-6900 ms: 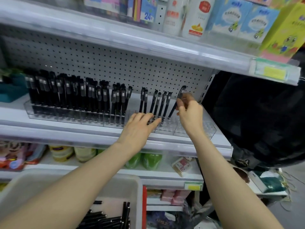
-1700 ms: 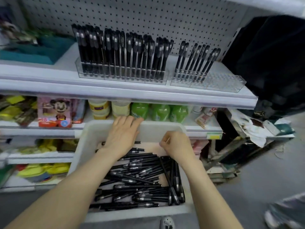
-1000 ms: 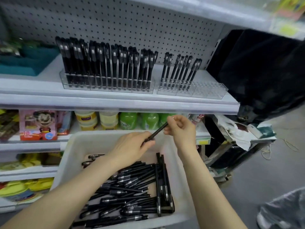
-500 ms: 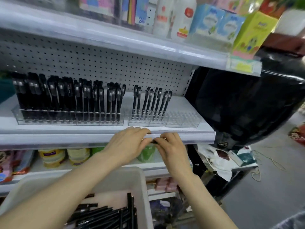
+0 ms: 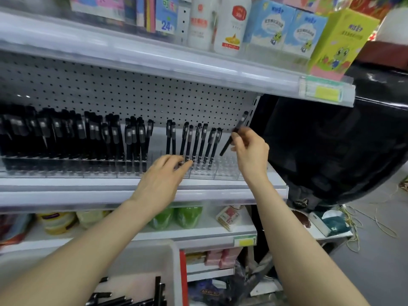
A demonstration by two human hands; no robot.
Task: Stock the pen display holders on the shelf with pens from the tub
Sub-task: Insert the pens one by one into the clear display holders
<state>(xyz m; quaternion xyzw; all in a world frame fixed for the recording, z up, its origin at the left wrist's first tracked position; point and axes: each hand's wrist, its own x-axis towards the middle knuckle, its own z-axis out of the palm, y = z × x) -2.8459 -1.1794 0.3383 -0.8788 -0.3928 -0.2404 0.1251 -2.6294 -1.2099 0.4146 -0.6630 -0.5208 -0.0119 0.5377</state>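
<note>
— First entry?
— The right hand (image 5: 250,149): thumb and fingertips pinch one black pen (image 5: 241,121) at mid-barrel. It is tilted, upper end up and to the right, lower end hanging just above open slots and apart from them.

— Second entry?
— The left hand (image 5: 163,176): fingers (image 5: 186,164) straight and held together, reaching the front wall of the right holder (image 5: 227,171) at the foot of its stock. Whether they press it, I cannot tell.

— Holder stock?
— Right holder: a short row of standing pens (image 5: 199,140), leaning right, in its left and middle part. Free slots at its right end lie under the pinched pen. The left holder (image 5: 66,170): packed rows (image 5: 66,133). A narrow gap separates the two holders.

— Edges and clearance?
— Both holders sit back from the shelf lip (image 5: 88,195). The pegboard (image 5: 110,91) stands behind. The upper shelf (image 5: 154,60) leaves open room above the caps. Past the shelf end there is a black glossy mass (image 5: 331,140).

— Supply?
— The tub (image 5: 174,252): low left, beneath the shelf, with loose pens (image 5: 132,300) lying in it.
</note>
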